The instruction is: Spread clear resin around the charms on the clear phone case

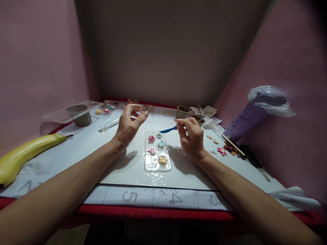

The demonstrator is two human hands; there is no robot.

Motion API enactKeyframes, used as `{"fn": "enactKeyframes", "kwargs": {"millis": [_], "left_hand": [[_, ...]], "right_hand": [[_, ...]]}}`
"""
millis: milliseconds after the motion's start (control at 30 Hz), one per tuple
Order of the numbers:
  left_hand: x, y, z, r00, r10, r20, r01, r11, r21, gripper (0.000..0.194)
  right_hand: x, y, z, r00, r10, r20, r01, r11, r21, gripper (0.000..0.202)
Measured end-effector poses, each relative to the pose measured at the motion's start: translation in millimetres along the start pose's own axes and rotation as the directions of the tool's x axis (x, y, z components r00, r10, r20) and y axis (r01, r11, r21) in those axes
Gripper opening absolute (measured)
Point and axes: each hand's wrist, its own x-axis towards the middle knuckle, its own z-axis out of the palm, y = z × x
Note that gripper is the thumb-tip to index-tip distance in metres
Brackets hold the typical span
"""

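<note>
A clear phone case lies on a white board, coated in something glossy, with small pink, blue and yellow charms on it. My right hand pinches a blue plastic stick, whose tip is over the upper part of the case. Above and left of the case, my left hand is raised with fingers apart and holds nothing. Shiny drops dot the white board just below the case.
A yellow banana, a plastic lid over a grey cup and a syringe are left. To the right are a cup, loose charms, a wooden stick and a purple roll.
</note>
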Motion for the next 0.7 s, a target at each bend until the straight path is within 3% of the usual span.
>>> {"fn": "enactKeyframes", "kwargs": {"millis": [700], "left_hand": [[0.0,0.5,0.3,1.000,0.000,-0.001,0.000,1.000,0.006,0.040]], "right_hand": [[-0.4,1.2,0.3,1.000,0.005,0.011,-0.004,1.000,-0.012,0.018]]}}
